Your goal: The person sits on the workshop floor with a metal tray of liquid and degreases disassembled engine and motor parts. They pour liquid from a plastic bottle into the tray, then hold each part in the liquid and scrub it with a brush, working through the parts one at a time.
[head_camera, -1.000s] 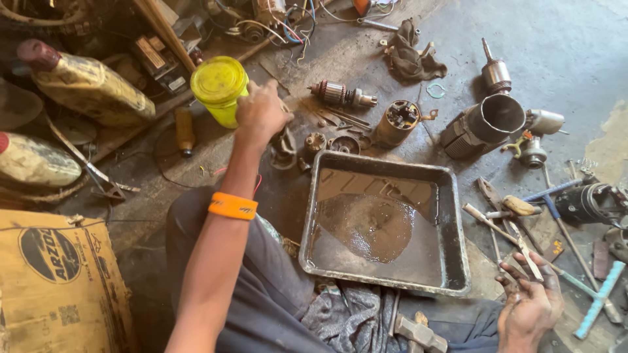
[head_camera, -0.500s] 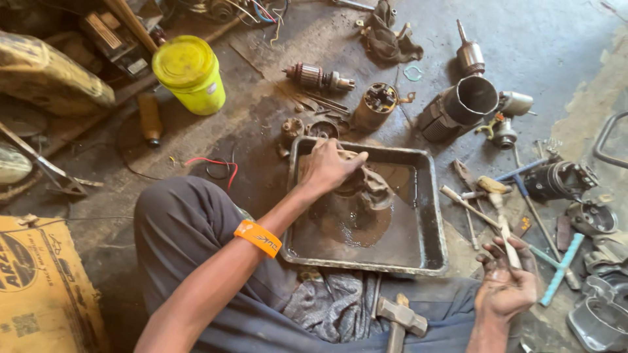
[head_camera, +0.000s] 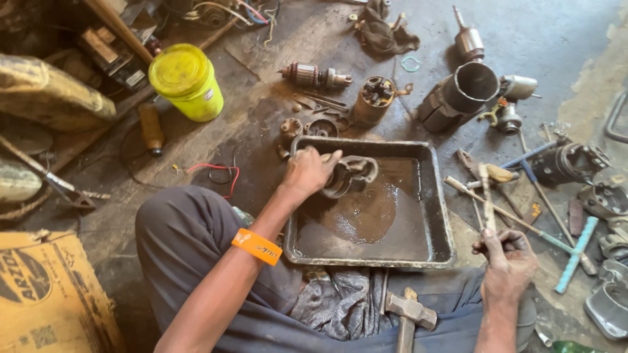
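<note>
My left hand (head_camera: pixel 309 171) reaches into the dark metal tray (head_camera: pixel 437 196) and grips a greasy metal housing part (head_camera: pixel 351 175) lying in the brown oily liquid. An orange band (head_camera: pixel 256 246) circles that wrist. My right hand (head_camera: pixel 507 256) rests low at the right of the tray, closed around a thin upright tool (head_camera: pixel 487 196), perhaps a brush or screwdriver. A hammer (head_camera: pixel 409 316) lies on a grey rag (head_camera: pixel 343 302) on my lap below the tray.
A yellow tub (head_camera: pixel 186 81) stands upper left. Motor armatures (head_camera: pixel 314 76), a cylindrical casing (head_camera: pixel 460 94) and small parts litter the floor beyond the tray. Screwdrivers and tools (head_camera: pixel 543 196) lie at right. A cardboard box (head_camera: pixel 46 294) sits lower left.
My left hand came back from the yellow tub, entered the tray and took hold of the metal housing part. The right hand keeps its thin tool and has risen slightly.
</note>
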